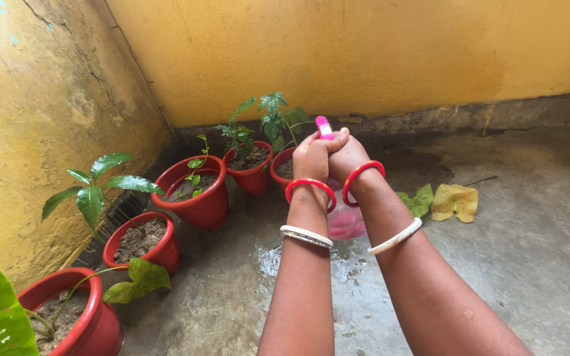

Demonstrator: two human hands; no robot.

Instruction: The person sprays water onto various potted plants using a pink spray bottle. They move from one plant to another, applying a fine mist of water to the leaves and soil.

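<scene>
My left hand [312, 156] and my right hand [349, 155] are clasped together around the top of a pink spray bottle [345, 221]. Its pink nozzle head [324, 126] sticks out above my fingers, and the translucent pink body hangs below my wrists. Both wrists wear red and white bangles. The bottle is held over the concrete floor, just in front of a red pot [281, 168] with a leafy green plant [274, 117].
A row of red pots with small plants runs along the left yellow wall: [253, 173], [199, 198], [143, 244], [80, 316]. A wet patch [272, 257] marks the floor. Fallen leaves [453, 201] lie on the concrete to the right. A yellow wall [364, 53] stands behind.
</scene>
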